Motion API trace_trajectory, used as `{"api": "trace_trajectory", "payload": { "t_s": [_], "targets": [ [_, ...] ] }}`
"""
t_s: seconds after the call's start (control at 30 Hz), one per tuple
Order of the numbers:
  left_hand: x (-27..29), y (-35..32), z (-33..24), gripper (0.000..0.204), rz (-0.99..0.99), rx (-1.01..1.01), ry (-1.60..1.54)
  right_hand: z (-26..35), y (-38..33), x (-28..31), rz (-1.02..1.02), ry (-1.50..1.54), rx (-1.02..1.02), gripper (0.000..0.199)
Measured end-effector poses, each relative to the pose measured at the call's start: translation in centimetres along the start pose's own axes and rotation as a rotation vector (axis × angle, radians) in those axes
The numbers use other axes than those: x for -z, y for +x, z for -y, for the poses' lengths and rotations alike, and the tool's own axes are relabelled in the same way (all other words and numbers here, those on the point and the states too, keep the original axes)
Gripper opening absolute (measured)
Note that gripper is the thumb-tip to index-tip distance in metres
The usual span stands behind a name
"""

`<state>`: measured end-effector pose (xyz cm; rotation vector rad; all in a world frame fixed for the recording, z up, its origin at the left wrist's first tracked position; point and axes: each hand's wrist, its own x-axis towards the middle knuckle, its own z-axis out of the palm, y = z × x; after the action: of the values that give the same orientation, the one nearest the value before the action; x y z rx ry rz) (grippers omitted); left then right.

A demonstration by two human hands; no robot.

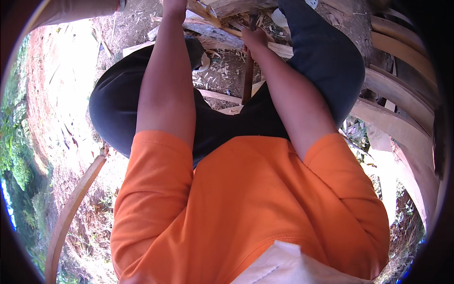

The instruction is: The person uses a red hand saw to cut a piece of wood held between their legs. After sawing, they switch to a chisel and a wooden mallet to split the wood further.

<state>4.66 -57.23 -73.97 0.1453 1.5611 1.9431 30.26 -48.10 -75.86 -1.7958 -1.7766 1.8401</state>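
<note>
My right hand (pixel 255 40) is wrapped around a wooden-handled tool (pixel 248 80). Its brown handle points down toward my lap, and a dark part rises above my fist; its exact kind I cannot make out. At the upper edge, my left hand (pixel 175 4) is mostly cut off, so its fingers do not show. Close beside it lies a narrow strip of pale wood (pixel 204 13), slanting down toward my right hand. Beneath both hands is a rough, greyish piece of wood (pixel 217 34), lying across between my bent legs.
Wood chips litter the dirt (pixel 220 71) between my legs. Long curved-looking boards (pixel 402 90) are stacked on the right. A single wooden strip (pixel 71 215) stands at the lower left. Another person's covered limb (pixel 75 10) reaches in at the upper left.
</note>
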Motion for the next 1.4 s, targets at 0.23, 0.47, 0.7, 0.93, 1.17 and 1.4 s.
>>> {"api": "trace_trajectory", "payload": {
  "t_s": [0.23,0.47,0.7,0.93,1.17,1.4],
  "targets": [
    [1.6,2.2,2.4,0.032,-0.052,-0.146,0.134,7.8,-5.1,-4.4,0.149,-0.167,0.724,0.015],
    [1.1,3.0,3.3,0.03,-0.099,-0.362,0.422,1.4,-0.6,-3.4,0.271,-0.382,0.256,0.034],
    [0.9,2.3,2.8,0.028,-0.015,-0.113,0.031,4.1,-2.2,-2.6,0.235,-0.132,0.284,0.035],
    [3.4,3.3,2.8,0.032,0.019,-0.167,0.134,9.9,-6.5,-4.5,0.219,-0.083,0.59,0.021],
    [0.0,0.7,1.4,0.033,0.025,-0.041,0.01,3.5,-1.3,-3.8,0.265,-0.379,0.426,0.025],
    [-0.3,-0.4,0.0,0.033,0.078,-0.011,-0.012,3.3,-1.3,-4.6,0.228,-0.281,0.421,0.029]
  ]
}}
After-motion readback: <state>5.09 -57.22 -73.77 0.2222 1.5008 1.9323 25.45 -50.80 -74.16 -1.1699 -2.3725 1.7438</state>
